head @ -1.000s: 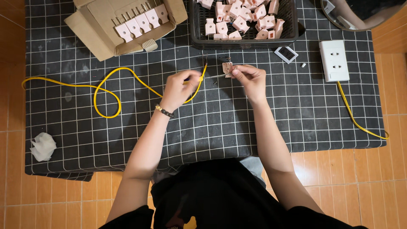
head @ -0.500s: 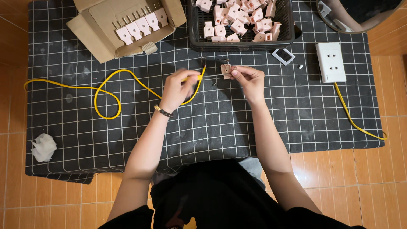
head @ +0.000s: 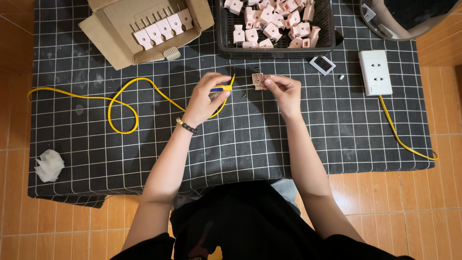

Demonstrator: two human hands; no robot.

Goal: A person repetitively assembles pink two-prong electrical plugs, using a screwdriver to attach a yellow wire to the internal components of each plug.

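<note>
Down at the near edge, the person's black-clothed lap fills the bottom of the view, both bare forearms reaching up and away over a black cloth (head: 288,144) with a white grid, spread on a tiled wooden-toned floor. At the cloth's near left corner sits a crumpled white tissue (head: 48,164).

Up the arms now. The left hand (head: 206,100), a dark beaded bracelet (head: 186,126) at its wrist, is closed around a small screwdriver (head: 220,88) with a yellow-and-blue handle, the tip pointing right. The right hand (head: 284,90) pinches a small pinkish plug part (head: 258,81) between fingertips and thumb, held just above the cloth, and the screwdriver's shaft meets that part. The two hands sit close together, mid-cloth.

A yellow cable (head: 122,103) loops out to the left from under the left hand and trails off toward the cloth's left edge. A tiny dark speck, perhaps a screw, lies on the cloth just below the hands; too small to tell.

Further out on the right, a white socket block (head: 375,72) lies flat with its own yellow lead (head: 399,139) running down off the cloth's right side. Beside it, a small square framed piece (head: 322,65).

At the far edge: a black plastic basket (head: 224,43) heaped with pink plug parts (head: 274,24), and to its left an open cardboard box (head: 108,43) with a row of finished pink plugs (head: 161,29) lined up inside.
</note>
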